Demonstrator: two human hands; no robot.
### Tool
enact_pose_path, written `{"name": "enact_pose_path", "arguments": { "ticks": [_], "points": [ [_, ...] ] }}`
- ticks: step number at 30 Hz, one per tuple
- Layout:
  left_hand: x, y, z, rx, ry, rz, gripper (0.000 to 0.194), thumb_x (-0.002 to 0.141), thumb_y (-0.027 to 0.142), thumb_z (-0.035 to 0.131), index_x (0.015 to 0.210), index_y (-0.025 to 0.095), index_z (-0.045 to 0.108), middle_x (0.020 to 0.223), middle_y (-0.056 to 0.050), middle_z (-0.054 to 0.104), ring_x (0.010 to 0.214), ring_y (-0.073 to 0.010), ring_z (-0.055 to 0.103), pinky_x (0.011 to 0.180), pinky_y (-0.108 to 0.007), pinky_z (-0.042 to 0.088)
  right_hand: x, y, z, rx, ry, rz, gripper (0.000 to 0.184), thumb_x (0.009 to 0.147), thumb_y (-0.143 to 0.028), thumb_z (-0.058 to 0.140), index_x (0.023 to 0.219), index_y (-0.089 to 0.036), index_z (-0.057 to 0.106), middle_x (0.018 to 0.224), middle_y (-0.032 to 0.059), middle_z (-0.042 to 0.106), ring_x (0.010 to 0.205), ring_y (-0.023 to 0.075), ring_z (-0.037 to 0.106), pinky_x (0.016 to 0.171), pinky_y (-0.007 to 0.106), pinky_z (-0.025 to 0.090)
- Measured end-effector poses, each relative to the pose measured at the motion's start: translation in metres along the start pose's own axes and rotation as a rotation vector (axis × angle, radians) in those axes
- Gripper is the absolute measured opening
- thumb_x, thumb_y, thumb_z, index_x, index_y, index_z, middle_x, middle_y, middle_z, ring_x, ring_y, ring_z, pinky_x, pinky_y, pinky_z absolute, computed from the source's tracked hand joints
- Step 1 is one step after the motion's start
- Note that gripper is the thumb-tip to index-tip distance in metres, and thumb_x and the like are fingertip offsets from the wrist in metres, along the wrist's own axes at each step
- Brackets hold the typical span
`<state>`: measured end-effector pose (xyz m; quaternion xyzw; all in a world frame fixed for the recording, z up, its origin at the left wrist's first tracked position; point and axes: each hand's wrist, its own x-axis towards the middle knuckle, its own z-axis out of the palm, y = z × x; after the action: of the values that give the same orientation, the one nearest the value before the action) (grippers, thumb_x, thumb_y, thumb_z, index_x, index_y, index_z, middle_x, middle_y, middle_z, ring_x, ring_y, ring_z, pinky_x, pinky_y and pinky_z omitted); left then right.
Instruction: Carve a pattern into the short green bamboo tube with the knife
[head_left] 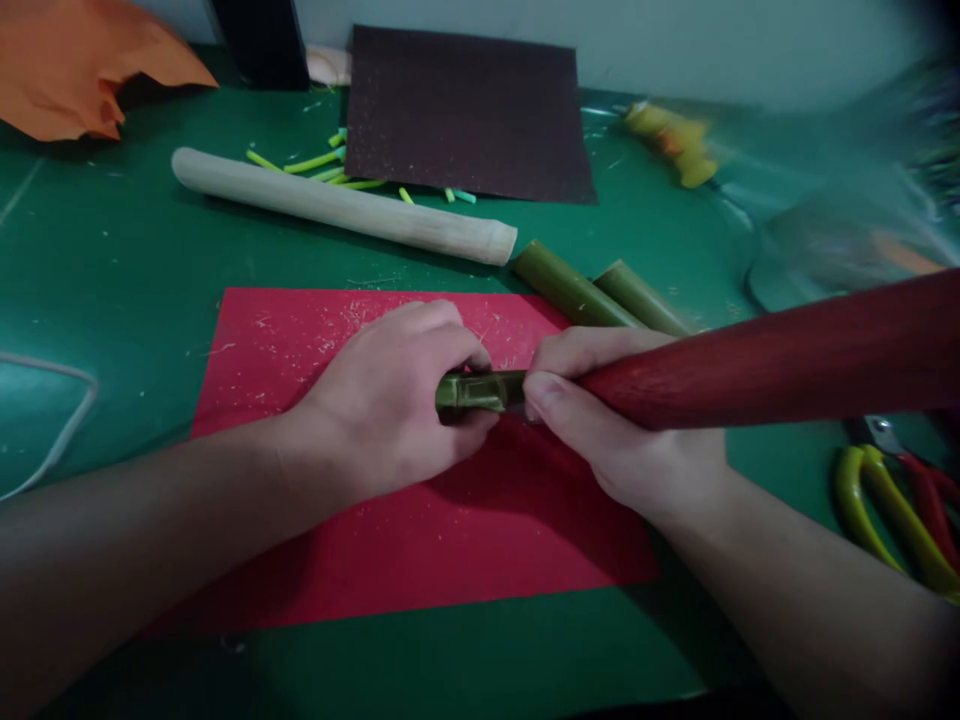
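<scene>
My left hand (397, 390) is wrapped round a short piece of green bamboo (476, 391), whose near side shows a lighter cut patch. My right hand (630, 440) grips a tool with a thick, dark red wooden handle (795, 350) that stretches off to the right. The tool's working end meets the bamboo between my hands, mostly covered by my fingers, so its kind is unclear. Both hands are over a red sheet (465, 540) scattered with pale shavings. Beyond them lie two green bamboo pieces (574, 285) and a long, pale peeled stick (337, 205).
At the back of the green table (135, 240), a dark brown sheet (465, 115) covers some yellow-green strips. A blurred yellow tool (671, 140) and clear plastic (847, 225) are back right; yellow-and-red-handled cutters (892, 510) right; crumpled orange paper (82, 65) back left; white cable (71, 430) left.
</scene>
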<state>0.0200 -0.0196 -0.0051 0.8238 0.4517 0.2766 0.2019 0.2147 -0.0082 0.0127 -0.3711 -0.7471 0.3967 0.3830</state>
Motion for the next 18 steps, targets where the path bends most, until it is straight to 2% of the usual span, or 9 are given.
{"name": "enact_pose_path", "arguments": {
  "ticks": [8,14,16,18],
  "points": [
    [-0.001,0.001,0.000,0.017,-0.004,0.004,0.009,0.085,0.025,0.068,0.087,0.017,0.067,0.089,-0.003,0.066,0.085,-0.0176,0.060,0.071,-0.031,0.046,-0.001,-0.003,0.001,-0.031,-0.042,0.003,0.026,0.084,-0.008,0.064,0.063,-0.024,0.061,0.060,-0.0036,0.062,0.052,0.0099,0.056,0.047,0.024,0.044],
    [0.000,0.002,-0.002,0.009,-0.041,-0.024,0.008,0.085,0.025,0.069,0.086,0.018,0.066,0.089,-0.004,0.065,0.086,-0.0185,0.060,0.071,-0.033,0.046,0.000,0.005,0.004,0.055,0.092,0.017,0.021,0.085,-0.015,0.069,0.066,-0.024,0.067,0.062,-0.0045,0.065,0.056,0.0101,0.059,0.052,0.024,0.048],
    [0.001,0.003,-0.003,0.003,-0.054,-0.034,0.008,0.084,0.025,0.069,0.084,0.019,0.065,0.089,-0.004,0.065,0.085,-0.0189,0.059,0.071,-0.033,0.046,-0.001,0.009,0.005,0.130,0.198,0.038,0.018,0.086,-0.020,0.071,0.069,-0.024,0.069,0.063,-0.0060,0.063,0.053,0.0082,0.054,0.053,0.023,0.047],
    [0.001,0.004,-0.004,-0.010,-0.054,-0.042,0.008,0.083,0.025,0.069,0.083,0.019,0.064,0.087,-0.003,0.064,0.084,-0.0186,0.059,0.070,-0.033,0.045,-0.001,0.010,0.005,0.131,0.159,0.057,0.020,0.085,-0.020,0.070,0.065,-0.023,0.067,0.060,-0.0056,0.062,0.051,0.0083,0.051,0.051,0.024,0.045]
  ]
}}
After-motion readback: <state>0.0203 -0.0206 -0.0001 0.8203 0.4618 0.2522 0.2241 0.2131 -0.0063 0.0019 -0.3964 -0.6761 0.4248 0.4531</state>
